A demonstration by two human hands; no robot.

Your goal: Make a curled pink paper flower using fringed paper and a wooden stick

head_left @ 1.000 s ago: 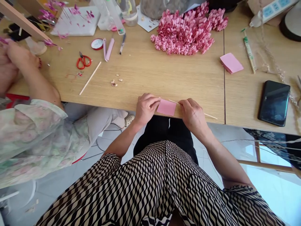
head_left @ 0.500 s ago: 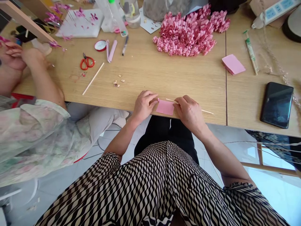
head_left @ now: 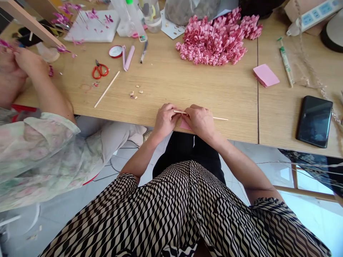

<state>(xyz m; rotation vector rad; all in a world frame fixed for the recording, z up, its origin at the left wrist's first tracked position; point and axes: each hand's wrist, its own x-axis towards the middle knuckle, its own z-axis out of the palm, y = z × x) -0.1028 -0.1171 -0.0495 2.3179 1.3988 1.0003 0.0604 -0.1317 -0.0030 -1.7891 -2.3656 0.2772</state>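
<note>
Between my hands, at the table's front edge, lies a small piece of pink fringed paper [head_left: 184, 125], largely covered by my fingers. My left hand [head_left: 165, 120] is closed at the paper's upper left edge, thumb and fingertips pinching it. A thin wooden stick [head_left: 221, 118] runs across the paper's top, its left tip by my left fingers. My right hand [head_left: 200, 119] is closed around the stick, its fingertips also at the paper. How the paper meets the stick is hidden by my fingers.
Pink curled paper strips [head_left: 214, 39] are heaped at the back. A pink paper stack [head_left: 266, 75] and a black phone [head_left: 314, 121] lie to the right. To the left are red-handled scissors [head_left: 100, 70], another stick [head_left: 107, 89] and a co-worker's hands [head_left: 29, 64].
My right hand has moved left with the stick, bringing its tip over the paper to my left fingers. More of the paper is now covered.
</note>
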